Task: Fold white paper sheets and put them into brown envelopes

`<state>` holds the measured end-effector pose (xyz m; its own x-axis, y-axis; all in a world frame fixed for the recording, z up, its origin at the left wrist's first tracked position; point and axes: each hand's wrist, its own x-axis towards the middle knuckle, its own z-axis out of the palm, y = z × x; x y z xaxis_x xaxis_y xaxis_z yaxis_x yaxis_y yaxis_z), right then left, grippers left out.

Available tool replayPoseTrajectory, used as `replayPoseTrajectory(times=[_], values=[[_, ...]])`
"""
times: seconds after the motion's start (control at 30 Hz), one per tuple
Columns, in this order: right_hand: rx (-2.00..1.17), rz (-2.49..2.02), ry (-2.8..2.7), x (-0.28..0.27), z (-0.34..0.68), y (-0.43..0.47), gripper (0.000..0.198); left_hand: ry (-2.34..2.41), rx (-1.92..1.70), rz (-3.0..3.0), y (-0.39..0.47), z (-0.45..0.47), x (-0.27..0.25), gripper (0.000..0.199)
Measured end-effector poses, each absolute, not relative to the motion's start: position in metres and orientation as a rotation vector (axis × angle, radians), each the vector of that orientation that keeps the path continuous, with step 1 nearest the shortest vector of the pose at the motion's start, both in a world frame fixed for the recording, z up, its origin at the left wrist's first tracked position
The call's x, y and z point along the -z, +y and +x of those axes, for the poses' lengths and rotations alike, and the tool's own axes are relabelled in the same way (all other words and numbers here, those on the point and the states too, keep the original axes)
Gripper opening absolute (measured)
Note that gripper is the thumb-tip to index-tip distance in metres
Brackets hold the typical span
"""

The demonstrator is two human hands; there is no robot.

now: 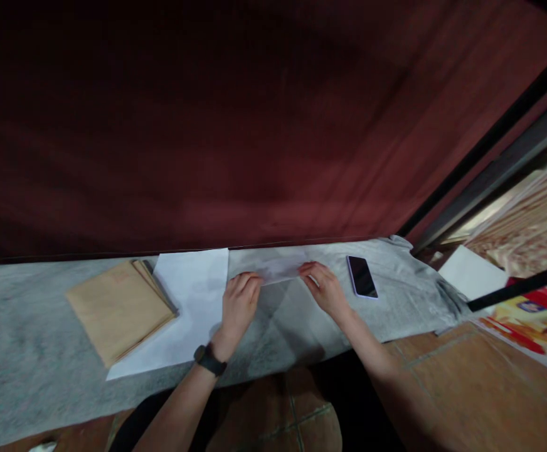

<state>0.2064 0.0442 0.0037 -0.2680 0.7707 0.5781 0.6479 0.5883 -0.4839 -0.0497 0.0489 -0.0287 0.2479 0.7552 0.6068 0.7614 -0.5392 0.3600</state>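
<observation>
Between my two hands a strip of thin white paper point(280, 269) is stretched, held a little above the grey cloth; motion smears its far edge. My left hand point(243, 298), with a dark watch on the wrist, pinches the paper's left end. At the right end, my right hand point(323, 285) grips it between thumb and fingers. White paper sheets point(193, 314) lie flat to the left of my left hand. Partly on top of them rests a stack of brown envelopes point(120, 307). A phone point(362, 277) with a dark screen lies right of my right hand.
A grey cloth point(33, 339) covers the long narrow surface. Behind it rises a dark red fabric panel point(236, 157). Dark bars point(494, 132) slant along the right. A colourful printed box point(537, 326) and a white flat piece point(471, 271) sit beyond the cloth's right end, above floor tiles.
</observation>
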Motion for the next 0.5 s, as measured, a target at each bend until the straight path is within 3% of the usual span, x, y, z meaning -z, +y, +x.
replayPoseTrajectory(times=[0.23, 0.5], values=[[-0.312, -1.298, -2.232, 0.052, 0.218, -0.004, 0.031, -1.463, 0.602, -2.773, 0.018, -0.047, 0.059, 0.036], [-0.364, -1.364, -2.114, 0.061, 0.186, 0.001, 0.043, -1.582, 0.587, -2.702, 0.003, -0.019, 0.056, 0.046]])
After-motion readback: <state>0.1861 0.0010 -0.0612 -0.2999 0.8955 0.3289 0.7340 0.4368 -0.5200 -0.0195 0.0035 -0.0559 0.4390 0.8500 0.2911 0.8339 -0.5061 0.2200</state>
